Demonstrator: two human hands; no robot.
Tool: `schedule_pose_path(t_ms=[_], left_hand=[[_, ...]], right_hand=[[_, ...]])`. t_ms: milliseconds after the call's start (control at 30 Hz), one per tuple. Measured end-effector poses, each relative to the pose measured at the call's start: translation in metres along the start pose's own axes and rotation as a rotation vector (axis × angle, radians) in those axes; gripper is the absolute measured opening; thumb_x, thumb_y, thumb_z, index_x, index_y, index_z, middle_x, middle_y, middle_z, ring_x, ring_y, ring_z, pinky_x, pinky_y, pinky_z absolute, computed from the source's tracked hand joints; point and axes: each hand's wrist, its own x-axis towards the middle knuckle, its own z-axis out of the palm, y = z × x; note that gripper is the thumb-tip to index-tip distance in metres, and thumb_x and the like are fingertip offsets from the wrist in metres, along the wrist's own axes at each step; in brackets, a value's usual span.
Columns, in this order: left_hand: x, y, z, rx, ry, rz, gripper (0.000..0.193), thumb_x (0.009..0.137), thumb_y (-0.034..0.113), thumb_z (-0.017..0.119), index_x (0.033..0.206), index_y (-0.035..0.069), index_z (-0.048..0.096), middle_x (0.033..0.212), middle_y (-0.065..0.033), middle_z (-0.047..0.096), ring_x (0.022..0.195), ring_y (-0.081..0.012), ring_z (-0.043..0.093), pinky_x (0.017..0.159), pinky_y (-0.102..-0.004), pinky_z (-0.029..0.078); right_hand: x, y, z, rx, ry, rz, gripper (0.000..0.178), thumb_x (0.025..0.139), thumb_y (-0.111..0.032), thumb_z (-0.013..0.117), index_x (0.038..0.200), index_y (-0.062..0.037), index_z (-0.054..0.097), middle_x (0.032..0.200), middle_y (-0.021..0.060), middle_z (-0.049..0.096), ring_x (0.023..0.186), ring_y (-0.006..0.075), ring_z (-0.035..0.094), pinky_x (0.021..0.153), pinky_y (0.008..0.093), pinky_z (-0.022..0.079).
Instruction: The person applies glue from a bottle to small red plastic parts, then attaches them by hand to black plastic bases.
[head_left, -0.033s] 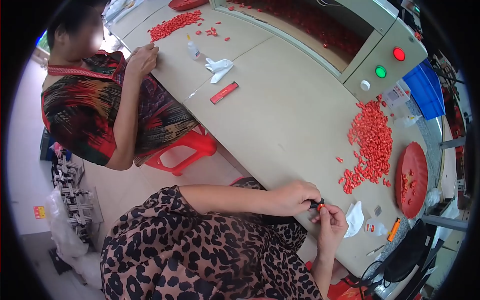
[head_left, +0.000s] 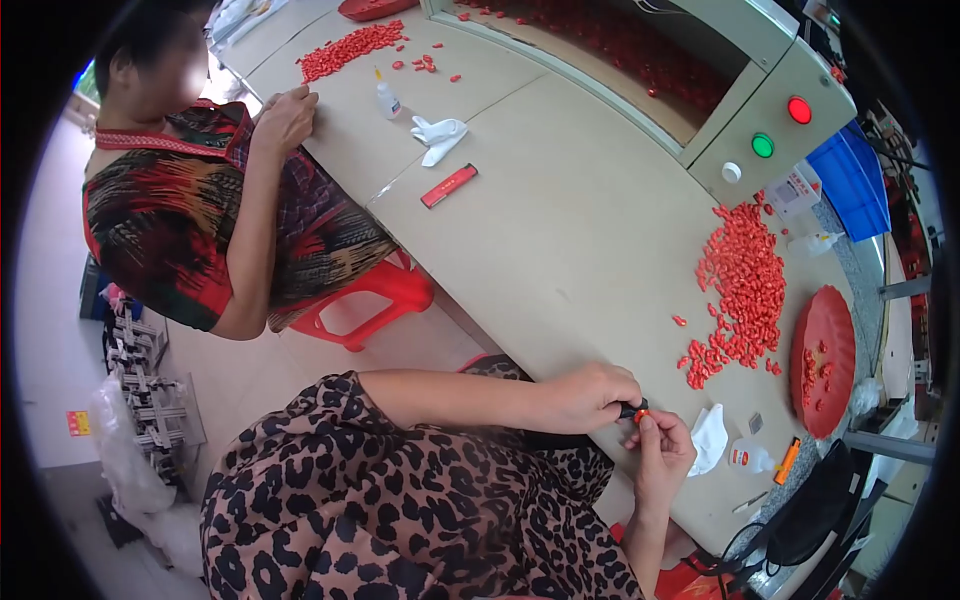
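Note:
My left hand (head_left: 590, 395) pinches a small black part (head_left: 630, 408) at the table's near edge. My right hand (head_left: 662, 452) meets it from below and holds a small red piece (head_left: 640, 418) against the black part. Both hands are closed on these parts, fingertips touching. A loose pile of small red pieces (head_left: 745, 290) lies on the table beyond my hands. To its right, a round red tray (head_left: 825, 330) holds several more. A white cloth (head_left: 710, 438) and a small glue bottle (head_left: 748, 458) lie just right of my right hand.
A co-worker (head_left: 200, 200) sits at the left on a red stool (head_left: 370, 300), hand near another red pile (head_left: 350, 50). On the table lie a flat red box (head_left: 448, 186), a white glove (head_left: 437, 135) and a bottle (head_left: 387, 98). Behind stand a machine panel (head_left: 780, 120) and a blue bin (head_left: 850, 180).

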Motion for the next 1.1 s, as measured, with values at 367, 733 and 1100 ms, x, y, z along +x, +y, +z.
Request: schedule_pose_path(t_ms=[367, 733, 1100], left_hand=[[0.002, 0.003, 0.009, -0.156, -0.044, 0.077, 0.012, 0.06, -0.008, 0.047, 0.071, -0.003, 0.049, 0.069, -0.0149, 0.049, 0.066, -0.0317, 0.049, 0.059, -0.0362, 0.04], [0.006, 0.005, 0.0, -0.051, -0.12, -0.082, 0.023, 0.062, -0.018, 0.04, 0.074, -0.004, 0.053, 0.08, -0.0122, 0.054, 0.07, -0.0186, 0.057, 0.06, -0.0252, 0.047], [0.003, 0.003, 0.006, 0.025, -0.065, -0.031, 0.021, 0.061, -0.015, 0.043, 0.075, -0.003, 0.052, 0.08, -0.0132, 0.053, 0.064, -0.0208, 0.055, 0.052, -0.0256, 0.042]], right_hand=[[-0.007, 0.005, -0.006, -0.102, 0.044, -0.095, 0.003, 0.079, -0.002, 0.052, 0.08, 0.0006, 0.051, 0.076, 0.0035, 0.05, 0.054, 0.0051, 0.045, 0.045, 0.0153, 0.036], [0.002, 0.003, -0.006, 0.023, -0.061, -0.067, 0.003, 0.078, 0.003, 0.049, 0.081, 0.0031, 0.05, 0.078, 0.0044, 0.05, 0.064, 0.0056, 0.049, 0.052, 0.0155, 0.038], [0.0, 0.012, -0.009, -0.028, -0.102, -0.117, 0.004, 0.078, 0.003, 0.049, 0.082, 0.0017, 0.049, 0.078, 0.0029, 0.047, 0.059, 0.0046, 0.045, 0.048, 0.0163, 0.036]])
